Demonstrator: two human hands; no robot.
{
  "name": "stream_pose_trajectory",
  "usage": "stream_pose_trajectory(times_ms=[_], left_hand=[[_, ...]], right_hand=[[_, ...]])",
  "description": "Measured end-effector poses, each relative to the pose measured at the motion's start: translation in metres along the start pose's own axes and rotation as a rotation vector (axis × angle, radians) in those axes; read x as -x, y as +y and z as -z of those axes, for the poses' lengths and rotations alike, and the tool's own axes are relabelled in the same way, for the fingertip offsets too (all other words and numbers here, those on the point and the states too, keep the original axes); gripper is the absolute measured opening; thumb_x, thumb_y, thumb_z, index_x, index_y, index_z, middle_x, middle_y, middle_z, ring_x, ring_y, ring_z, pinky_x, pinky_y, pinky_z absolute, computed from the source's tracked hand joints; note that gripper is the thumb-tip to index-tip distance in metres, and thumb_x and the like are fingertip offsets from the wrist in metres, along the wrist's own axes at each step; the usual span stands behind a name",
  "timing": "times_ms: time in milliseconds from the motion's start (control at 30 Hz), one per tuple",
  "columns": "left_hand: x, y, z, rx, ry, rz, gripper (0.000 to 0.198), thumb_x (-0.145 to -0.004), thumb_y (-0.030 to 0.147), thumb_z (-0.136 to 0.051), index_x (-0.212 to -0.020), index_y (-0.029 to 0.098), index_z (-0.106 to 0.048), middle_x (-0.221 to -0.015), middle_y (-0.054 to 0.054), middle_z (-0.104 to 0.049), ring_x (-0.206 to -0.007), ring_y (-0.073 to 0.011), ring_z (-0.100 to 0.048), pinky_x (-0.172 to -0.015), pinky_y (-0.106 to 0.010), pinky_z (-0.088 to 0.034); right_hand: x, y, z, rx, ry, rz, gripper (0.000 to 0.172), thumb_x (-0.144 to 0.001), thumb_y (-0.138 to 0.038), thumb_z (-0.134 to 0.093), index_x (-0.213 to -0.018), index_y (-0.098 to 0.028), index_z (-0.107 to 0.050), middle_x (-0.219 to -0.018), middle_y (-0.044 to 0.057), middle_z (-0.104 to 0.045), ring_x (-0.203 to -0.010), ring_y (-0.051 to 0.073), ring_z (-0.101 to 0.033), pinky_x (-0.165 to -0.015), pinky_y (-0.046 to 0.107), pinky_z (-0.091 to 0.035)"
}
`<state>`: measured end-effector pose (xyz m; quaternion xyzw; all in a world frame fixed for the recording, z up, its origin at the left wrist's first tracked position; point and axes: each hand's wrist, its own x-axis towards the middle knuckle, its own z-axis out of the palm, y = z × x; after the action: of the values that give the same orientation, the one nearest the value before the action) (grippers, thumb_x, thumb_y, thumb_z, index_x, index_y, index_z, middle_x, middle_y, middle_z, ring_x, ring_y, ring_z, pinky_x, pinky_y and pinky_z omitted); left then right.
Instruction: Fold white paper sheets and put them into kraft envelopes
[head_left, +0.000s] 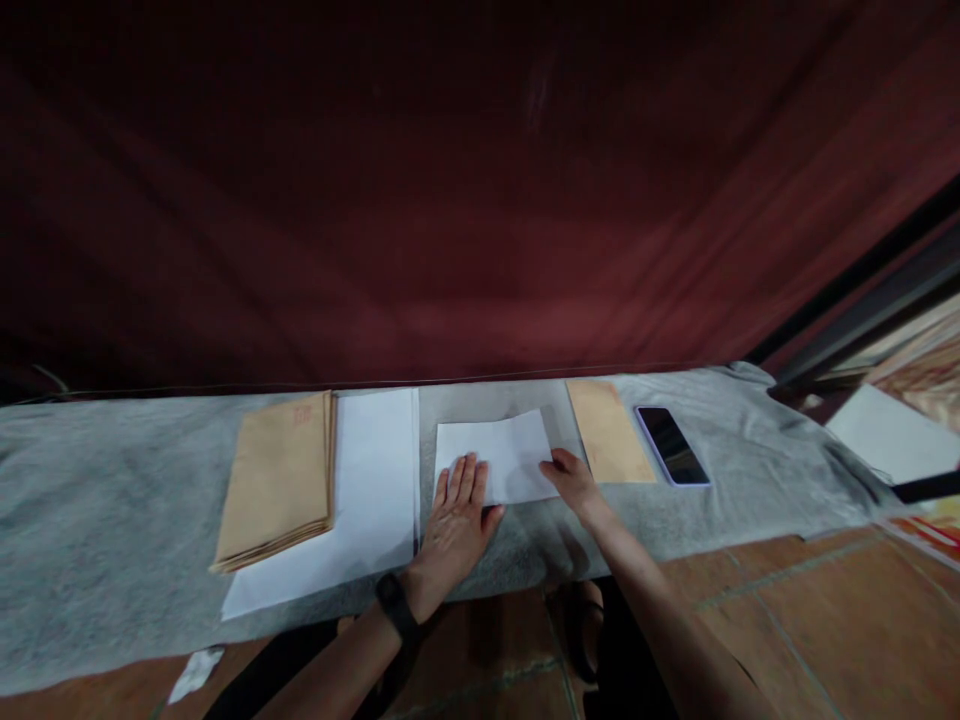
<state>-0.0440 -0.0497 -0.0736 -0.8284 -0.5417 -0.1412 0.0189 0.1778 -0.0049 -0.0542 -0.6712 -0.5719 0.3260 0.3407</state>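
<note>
Gray cloth [90,500] spans the lower frame beneath a dark red backdrop [480,200]. Just below center lies a white paper [517,450]. The left hand [454,520] rests flat on its lower-left part, fingertips on top, fingers slightly apart; the right hand [574,482] pinches its right edge between thumb and fingers. Brown envelopes [277,460] overlap white sheets [379,470] at lower left; a tan envelope [609,435] and a phone [673,447] lie right of center.
</note>
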Motion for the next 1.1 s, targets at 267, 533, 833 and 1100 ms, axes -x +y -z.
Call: stream_pose_trajectory(times_ms=[267,533,833,1100], left_hand=[[-0.013,-0.004,0.001,0.129,0.047,-0.004,0.065,-0.101,0.046,-0.038,-0.154,0.011,-0.028,-0.159,-0.019,-0.033,-0.149,-0.0298,-0.028,-0.118,-0.051,-0.034],[-0.036,-0.02,0.026,0.591,0.178,0.262,0.063,-0.101,0.046,-0.038,-0.156,0.02,-0.023,-0.165,-0.014,-0.02,-0.152,-0.0262,-0.02,-0.122,-0.049,-0.027],[-0.046,-0.016,0.049,1.693,0.091,0.683,0.059,-0.09,0.049,-0.062,-0.142,0.026,-0.046,-0.143,-0.013,-0.054,-0.125,-0.0284,-0.059,-0.099,-0.043,-0.053],[-0.052,-0.041,0.047,1.863,-0.116,0.981,0.055,-0.081,0.025,-0.071,-0.131,0.019,-0.052,-0.098,-0.008,-0.073,-0.079,-0.0192,-0.071,-0.068,-0.029,-0.056]], right_hand=[[0.014,-0.018,0.005,-0.699,-0.199,-0.269,0.035,-0.067,-0.043,-0.074,-0.094,-0.021,-0.069,-0.082,0.005,-0.075,-0.075,0.025,-0.071,-0.061,0.036,-0.061],[0.005,-0.026,0.028,-0.859,-0.142,-0.243,0.036,-0.067,-0.04,-0.08,-0.094,-0.019,-0.069,-0.094,0.008,-0.076,-0.084,0.027,-0.073,-0.064,0.034,-0.06],[0.009,-0.031,0.045,-0.253,0.13,0.422,0.025,-0.092,-0.033,-0.059,-0.11,-0.024,-0.074,-0.11,0.005,-0.076,-0.102,0.024,-0.07,-0.093,0.039,-0.054],[0.036,-0.026,0.029,0.522,-0.236,0.81,0.046,-0.093,-0.011,-0.052,-0.134,-0.027,-0.061,-0.132,0.006,-0.067,-0.116,0.021,-0.065,-0.102,0.039,-0.051]])
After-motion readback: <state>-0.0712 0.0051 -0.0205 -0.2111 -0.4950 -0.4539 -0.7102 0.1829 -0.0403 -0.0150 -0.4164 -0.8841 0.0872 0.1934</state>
